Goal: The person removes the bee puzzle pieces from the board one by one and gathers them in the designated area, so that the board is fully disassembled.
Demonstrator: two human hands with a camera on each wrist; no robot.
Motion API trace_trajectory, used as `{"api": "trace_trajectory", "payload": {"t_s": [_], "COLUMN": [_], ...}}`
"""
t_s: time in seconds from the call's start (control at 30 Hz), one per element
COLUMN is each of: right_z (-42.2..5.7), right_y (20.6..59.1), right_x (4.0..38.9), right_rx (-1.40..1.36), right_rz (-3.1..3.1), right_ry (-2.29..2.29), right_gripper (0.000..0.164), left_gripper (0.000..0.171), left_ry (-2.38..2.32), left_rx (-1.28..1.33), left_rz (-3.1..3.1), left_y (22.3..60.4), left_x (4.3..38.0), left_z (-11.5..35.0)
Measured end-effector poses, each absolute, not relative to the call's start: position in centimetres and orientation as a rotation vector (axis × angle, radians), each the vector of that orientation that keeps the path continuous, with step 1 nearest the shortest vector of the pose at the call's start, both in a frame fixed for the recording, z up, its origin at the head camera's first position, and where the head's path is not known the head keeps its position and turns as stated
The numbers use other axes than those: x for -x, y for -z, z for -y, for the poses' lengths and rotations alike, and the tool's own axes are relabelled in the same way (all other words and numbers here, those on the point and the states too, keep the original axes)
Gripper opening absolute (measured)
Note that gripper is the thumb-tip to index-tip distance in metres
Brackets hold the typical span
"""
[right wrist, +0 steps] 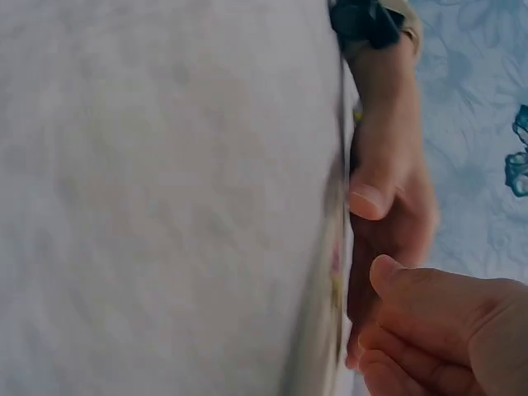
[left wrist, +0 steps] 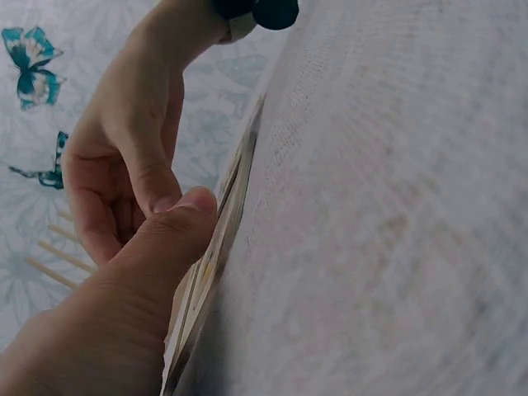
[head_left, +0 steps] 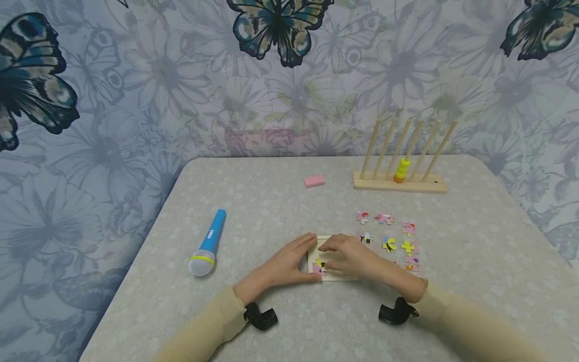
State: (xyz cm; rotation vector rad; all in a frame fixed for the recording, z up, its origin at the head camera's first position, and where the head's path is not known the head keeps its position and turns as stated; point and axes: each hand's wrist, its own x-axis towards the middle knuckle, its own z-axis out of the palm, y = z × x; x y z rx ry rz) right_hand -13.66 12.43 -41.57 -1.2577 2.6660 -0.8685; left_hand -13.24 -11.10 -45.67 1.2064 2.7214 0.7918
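A shallow wooden puzzle tray (head_left: 340, 278) lies before me with a pink, yellow and black piece (head_left: 318, 268) in its front left corner. My left hand (head_left: 284, 265) rests along the tray's left side, fingers extended toward the far corner. Its thumb (left wrist: 177, 223) lies at the near edge. Over the tray's middle is my right hand (head_left: 350, 256), fingers loosely bent and thumb (right wrist: 412, 285) apart from the index finger. Nothing shows between them. Part of the tray is hidden beneath this hand.
Several loose puzzle pieces (head_left: 388, 244) lie right of the tray. Behind them stands a wooden peg rack (head_left: 400, 185) with yellow and orange beads (head_left: 401, 169). A pink block (head_left: 314, 181) sits at the back, and a blue toy microphone (head_left: 210, 242) lies on the left.
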Motion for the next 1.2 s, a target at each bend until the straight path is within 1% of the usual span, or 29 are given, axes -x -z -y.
{"api": "trace_trajectory", "payload": {"t_s": [0.17,0.37,0.6,0.8,0.97,1.2], "right_z": [-10.9,-10.8,-11.0,-11.0,-11.1,-11.1], "right_y": [42.8,43.2,43.5,43.5,43.5,43.3], "right_x": [13.3,13.1,13.2,13.0,13.0,12.7], "right_rx": [1.321,1.322,1.317,1.343,1.315,1.358], "right_rz": [-2.669,-2.664,-2.679,-2.633,-2.662,-2.646], "right_ry": [0.824,0.835,0.871,0.886,0.894,0.833], "right_gripper": [0.029,0.026,0.026,0.031,0.027,0.031], "left_gripper": [0.095,0.095,0.094,0.095,0.094,0.095], "left_ry": [-0.786,-0.763,-0.776,-0.79,-0.779,-0.788], "left_rx": [-1.253,-1.246,-1.236,-1.259,-1.25,-1.251], "left_rz": [-2.687,-2.689,-2.69,-2.689,-2.695,-2.684], "left_y": [45.8,45.8,45.8,46.0,46.0,46.0], "left_x": [13.3,13.2,13.2,13.1,13.2,13.2], "left_z": [11.1,11.2,11.1,11.1,11.0,11.0]}}
